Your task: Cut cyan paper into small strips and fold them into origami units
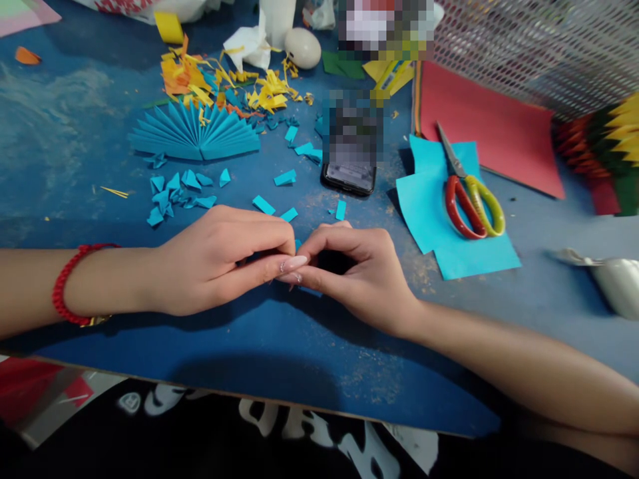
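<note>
Fingertips of both hands meet near the front of a blue table in the head view. The left hand has its thumb and index finger pinched together, and the right hand is closed in a matching pinch just beside it, the two thumbnails almost touching. Between them they grip a small blue paper piece, of which only a sliver shows; the fingers hide its shape. A red braided bracelet circles the left wrist.

Beyond the left hand lies a loose cluster of folded blue paper pieces, and behind that a pleated blue paper fan with a yellow scrap on it. Small blue paper strips are scattered just beyond the fingertips, near a black smartphone lying face up. Yellow and orange paper shreds spread behind the fan, close to a pale egg-shaped object.

To the right, scissors with one red and one yellow-green handle rest on blue paper sheets. Red paper lies behind them, in front of a perforated basket.
</note>
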The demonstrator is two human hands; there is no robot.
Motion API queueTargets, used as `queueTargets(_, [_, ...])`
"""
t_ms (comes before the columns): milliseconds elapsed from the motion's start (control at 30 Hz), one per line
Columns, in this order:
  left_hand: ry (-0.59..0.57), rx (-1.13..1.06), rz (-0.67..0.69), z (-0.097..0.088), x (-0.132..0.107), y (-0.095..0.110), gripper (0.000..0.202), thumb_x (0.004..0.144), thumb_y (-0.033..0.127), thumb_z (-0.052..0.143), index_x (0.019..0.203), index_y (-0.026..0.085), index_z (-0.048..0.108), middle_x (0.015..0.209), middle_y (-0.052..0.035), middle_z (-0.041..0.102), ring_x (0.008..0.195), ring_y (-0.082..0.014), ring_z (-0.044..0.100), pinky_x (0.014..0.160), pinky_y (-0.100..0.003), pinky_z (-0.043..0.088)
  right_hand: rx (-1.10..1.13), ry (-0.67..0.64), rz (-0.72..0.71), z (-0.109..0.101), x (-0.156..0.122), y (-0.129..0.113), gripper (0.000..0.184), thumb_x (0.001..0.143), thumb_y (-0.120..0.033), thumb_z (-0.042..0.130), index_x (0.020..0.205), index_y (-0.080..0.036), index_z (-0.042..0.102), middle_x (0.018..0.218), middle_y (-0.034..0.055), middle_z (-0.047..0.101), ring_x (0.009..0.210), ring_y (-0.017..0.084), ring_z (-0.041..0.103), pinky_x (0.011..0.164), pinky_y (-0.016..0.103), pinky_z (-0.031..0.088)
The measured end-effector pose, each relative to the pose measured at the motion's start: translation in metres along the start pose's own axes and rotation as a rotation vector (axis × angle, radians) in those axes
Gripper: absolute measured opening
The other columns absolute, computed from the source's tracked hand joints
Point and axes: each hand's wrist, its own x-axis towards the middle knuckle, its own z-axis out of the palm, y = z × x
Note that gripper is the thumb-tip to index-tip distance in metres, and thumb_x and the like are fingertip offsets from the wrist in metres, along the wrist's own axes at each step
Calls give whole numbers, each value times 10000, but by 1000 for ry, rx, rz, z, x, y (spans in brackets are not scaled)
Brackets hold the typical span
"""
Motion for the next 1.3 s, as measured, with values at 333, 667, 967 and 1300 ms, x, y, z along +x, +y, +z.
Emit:
queueTargets(333, [21, 16, 10, 1, 3, 1, 267, 1123, 197, 551, 859, 182, 584, 756, 37, 603, 641, -92, 523, 645, -213, 392, -3, 47, 63, 2, -2, -5, 331, 840, -435, 935, 792, -161, 756, 714, -4, 747, 658, 113, 663, 644, 236, 524])
queueTargets(667, [15, 90, 22, 0, 3, 2, 263, 1106, 160, 544, 844, 182, 554, 740, 32, 568, 644, -111, 506, 638, -230, 380, -56, 69, 17, 3, -2, -1, 311, 910, -448, 875, 793, -176, 780, 750, 9, 786, 667, 127, 680, 647, 269, 495])
queueTargets(967, [35, 120, 144, 3, 1, -2, 177, 1099, 155, 501, 953, 199, 592, 795, -11, 626, 694, -158, 561, 660, -291, 403, -40, 45, -32, 1, -3, -1, 263, 894, -373, 902, 783, -170, 775, 703, -9, 760, 658, 115, 669, 681, 265, 503])
queueTargets(1300, [-22, 70, 111, 2, -6, 1, 181, 1120, 207, 479, 996, 218, 610, 833, -39, 668, 738, -179, 608, 660, -319, 428, 19, -55, 13, 0, 0, -6, 315, 903, -382, 889, 719, -170, 745, 681, -10, 740, 623, 105, 640, 671, 260, 517])
